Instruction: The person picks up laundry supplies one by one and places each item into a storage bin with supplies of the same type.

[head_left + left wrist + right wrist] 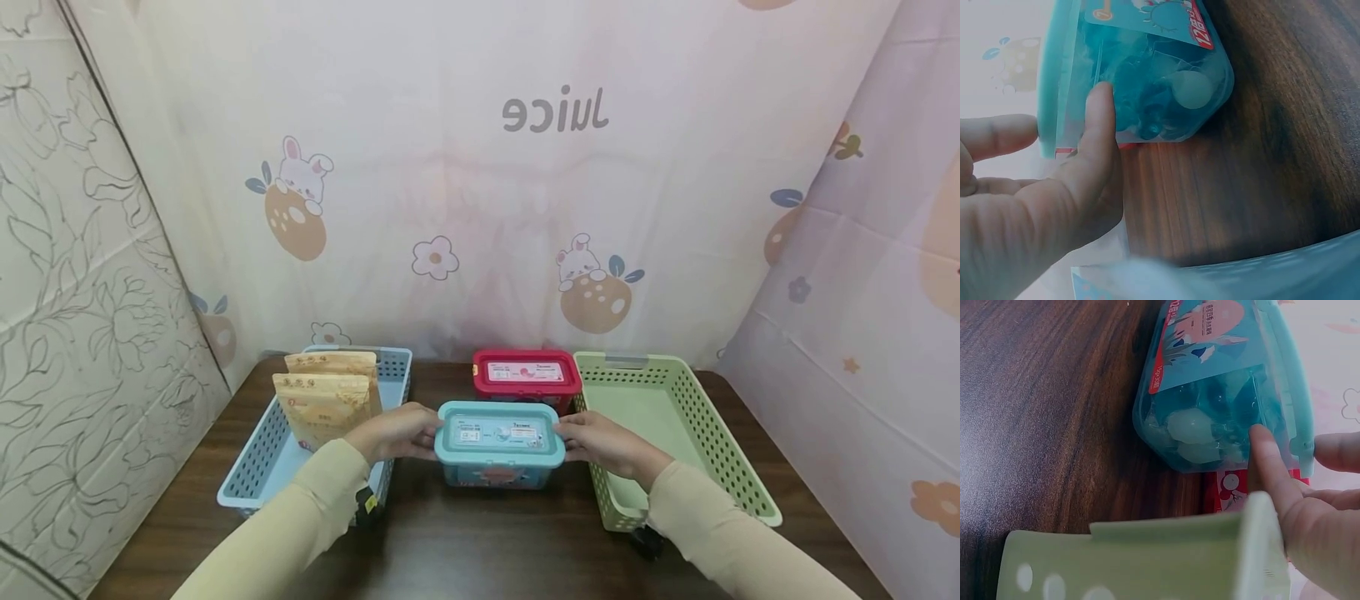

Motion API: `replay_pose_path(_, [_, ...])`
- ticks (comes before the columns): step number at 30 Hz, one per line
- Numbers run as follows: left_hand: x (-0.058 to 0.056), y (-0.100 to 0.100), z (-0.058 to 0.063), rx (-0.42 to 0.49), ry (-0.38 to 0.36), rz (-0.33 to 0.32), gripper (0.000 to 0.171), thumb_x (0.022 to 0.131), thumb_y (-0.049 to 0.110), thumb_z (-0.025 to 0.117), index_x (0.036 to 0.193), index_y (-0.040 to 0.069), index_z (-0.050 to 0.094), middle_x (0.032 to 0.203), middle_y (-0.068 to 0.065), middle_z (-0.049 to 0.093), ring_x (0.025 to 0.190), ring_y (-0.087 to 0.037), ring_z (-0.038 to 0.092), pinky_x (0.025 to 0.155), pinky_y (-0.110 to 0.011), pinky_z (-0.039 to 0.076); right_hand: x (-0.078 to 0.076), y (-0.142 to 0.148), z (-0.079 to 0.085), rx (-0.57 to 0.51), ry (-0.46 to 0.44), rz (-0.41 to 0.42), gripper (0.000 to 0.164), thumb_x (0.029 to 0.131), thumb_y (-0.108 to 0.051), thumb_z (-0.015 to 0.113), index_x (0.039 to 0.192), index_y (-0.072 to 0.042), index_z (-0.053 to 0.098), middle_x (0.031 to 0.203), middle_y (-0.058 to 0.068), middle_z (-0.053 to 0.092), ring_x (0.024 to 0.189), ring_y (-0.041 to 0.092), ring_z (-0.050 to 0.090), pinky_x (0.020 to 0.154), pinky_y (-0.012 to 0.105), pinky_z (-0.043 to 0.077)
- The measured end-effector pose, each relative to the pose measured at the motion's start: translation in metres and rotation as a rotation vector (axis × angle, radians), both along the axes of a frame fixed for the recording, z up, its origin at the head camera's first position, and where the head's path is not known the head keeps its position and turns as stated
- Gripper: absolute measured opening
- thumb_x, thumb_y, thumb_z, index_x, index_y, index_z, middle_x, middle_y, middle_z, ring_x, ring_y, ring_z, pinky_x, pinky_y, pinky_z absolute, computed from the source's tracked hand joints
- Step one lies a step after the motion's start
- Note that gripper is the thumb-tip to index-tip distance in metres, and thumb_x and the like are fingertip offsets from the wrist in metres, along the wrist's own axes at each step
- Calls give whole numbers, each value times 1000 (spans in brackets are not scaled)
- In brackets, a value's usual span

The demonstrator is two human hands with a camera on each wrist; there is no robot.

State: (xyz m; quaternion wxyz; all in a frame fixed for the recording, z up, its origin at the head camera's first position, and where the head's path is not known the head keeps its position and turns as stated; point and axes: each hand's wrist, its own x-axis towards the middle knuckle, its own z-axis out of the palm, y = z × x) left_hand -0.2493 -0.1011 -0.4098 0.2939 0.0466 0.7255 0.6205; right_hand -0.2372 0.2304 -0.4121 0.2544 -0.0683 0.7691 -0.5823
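Observation:
A clear plastic box of laundry pods with a teal lid (499, 435) sits on the table between my two hands. My left hand (397, 432) holds its left end; in the left wrist view the thumb (1100, 115) lies along the clear side and a fingertip touches the lid's edge. At the opposite end my right hand (611, 446) holds the box the same way, with its thumb (1266, 453) on the side wall and a finger at the lid. Directly behind stands a similar box with a red lid (527, 373), partly hidden.
On the left stands a light blue basket (251, 467) with two tan pouches (322, 408) upright in it. A light green basket (705, 417) is to the right, its near-left rim close under my right forearm. A patterned curtain (450, 167) hangs behind the dark wooden table (480, 542).

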Motion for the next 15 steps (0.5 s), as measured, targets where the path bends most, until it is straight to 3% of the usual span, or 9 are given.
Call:
replay_pose_path(5, [0, -1, 0, 25, 11, -12, 30, 98, 7, 50, 117, -14, 60, 93, -11, 69, 82, -17, 67, 85, -41, 58, 1, 2, -2, -27, 9, 11, 51, 106, -18, 49, 137, 22, 40, 119, 19, 62, 100, 22, 64, 92, 39, 55])
replay_pose_path(15, [4, -6, 5, 101, 28, 33, 51, 101, 12, 53, 141, -17, 40, 107, -18, 68, 94, -21, 68, 90, -41, 57, 5, 8, 6, -105, 41, -21, 51, 106, -21, 52, 135, 20, 45, 120, 18, 63, 103, 22, 63, 93, 36, 55])
